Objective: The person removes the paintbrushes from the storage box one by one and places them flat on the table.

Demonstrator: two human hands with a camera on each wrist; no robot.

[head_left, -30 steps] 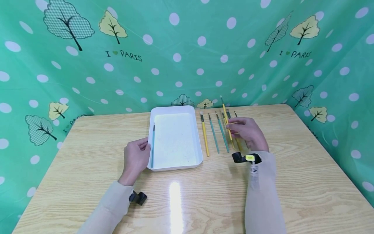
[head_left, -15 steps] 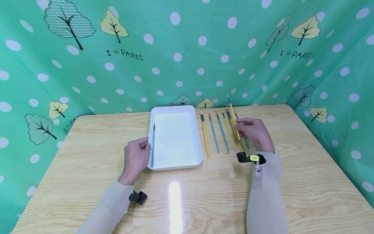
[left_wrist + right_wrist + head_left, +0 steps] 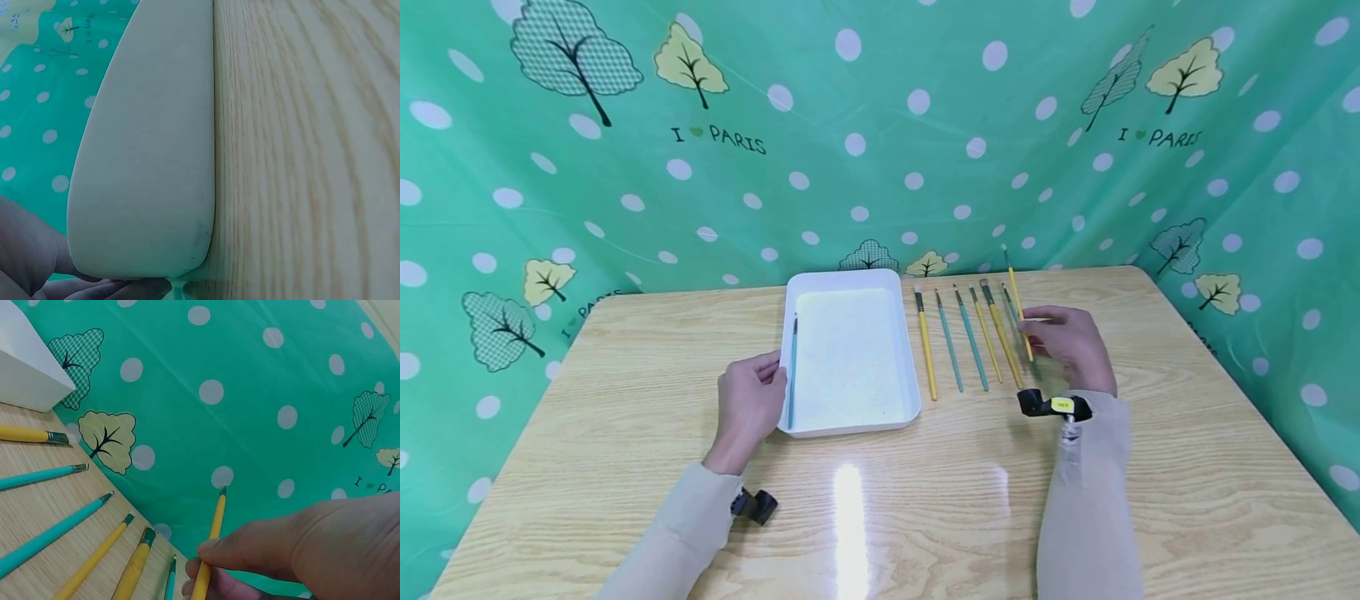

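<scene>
My left hand [image 3: 751,400] grips the left wall of a white plastic tray [image 3: 857,358]; in the left wrist view its fingers curl around the tray's end. Inside the tray, along the left side, lies a teal paintbrush [image 3: 793,367]. Between thumb and fingers, my right hand [image 3: 1070,346] pinches a yellow paintbrush [image 3: 217,515], bristles pointing up and away. It is raised over the right end of a row of brushes, overlapping a teal paintbrush [image 3: 171,578] in the head view. Beside that one lies a thick yellow paintbrush [image 3: 1002,337].
Further left in the row are a thin yellow brush [image 3: 986,333], two teal brushes [image 3: 972,337] and a wide yellow brush [image 3: 927,346] close to the tray. A green dotted cloth [image 3: 880,150] hangs behind the wooden table [image 3: 925,500].
My right hand has moved to the right with the yellow paintbrush, from over the middle of the row to its right end. The left hand and tray stay put.
</scene>
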